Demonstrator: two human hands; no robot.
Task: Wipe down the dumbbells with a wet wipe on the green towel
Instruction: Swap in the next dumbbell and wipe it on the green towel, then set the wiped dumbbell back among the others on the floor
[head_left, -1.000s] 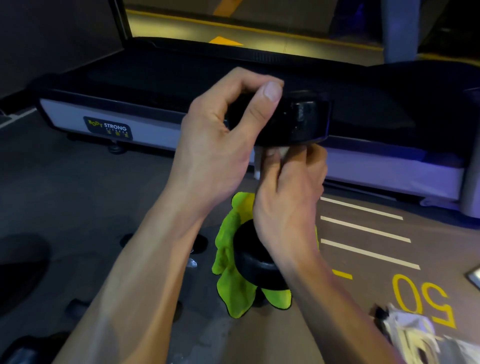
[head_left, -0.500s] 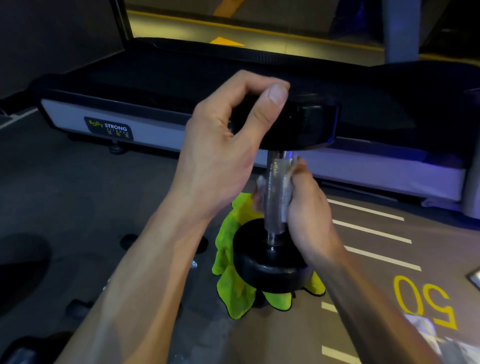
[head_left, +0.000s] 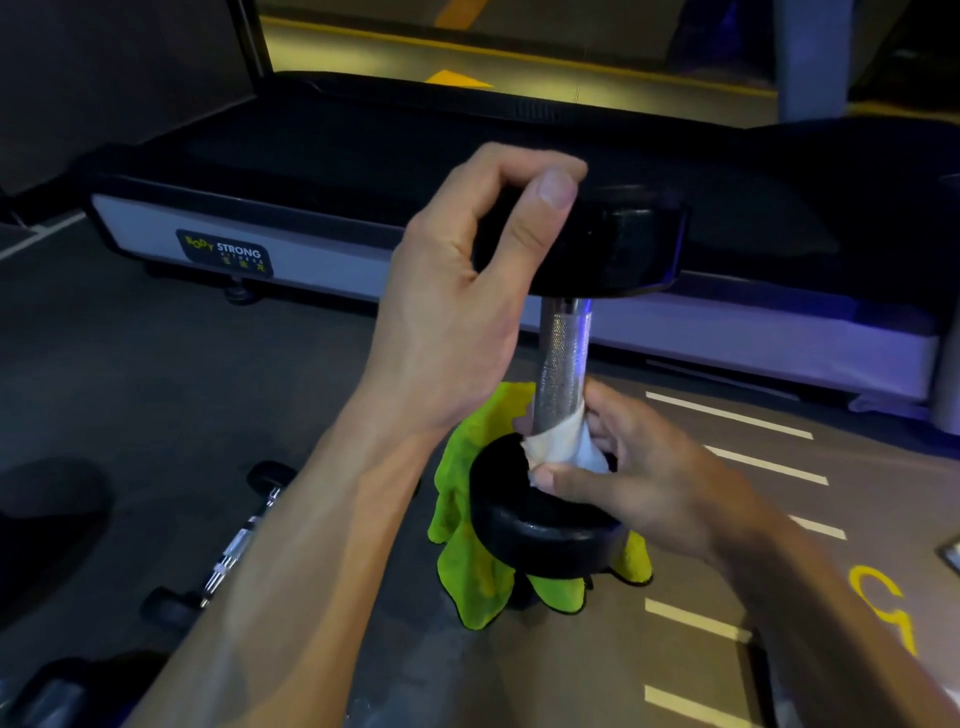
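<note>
On the green towel (head_left: 467, 566) we've got the dumbbell (head_left: 563, 364) standing upright, btm head resting on it. Our left hand (head_left: 462, 306) is clamped round the top head. Our right hand (head_left: 639, 478) squeezes the wet wipe (head_left: 558, 444) around the handle just above the btm head. Left of the towel lies another dumbbell (head_left: 228, 545), on the floor (head_left: 218, 395).

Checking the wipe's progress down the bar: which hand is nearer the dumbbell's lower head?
Right. The right hand pinches the wet wipe around the handle just above the lower head. The left hand grips the top head.
</note>
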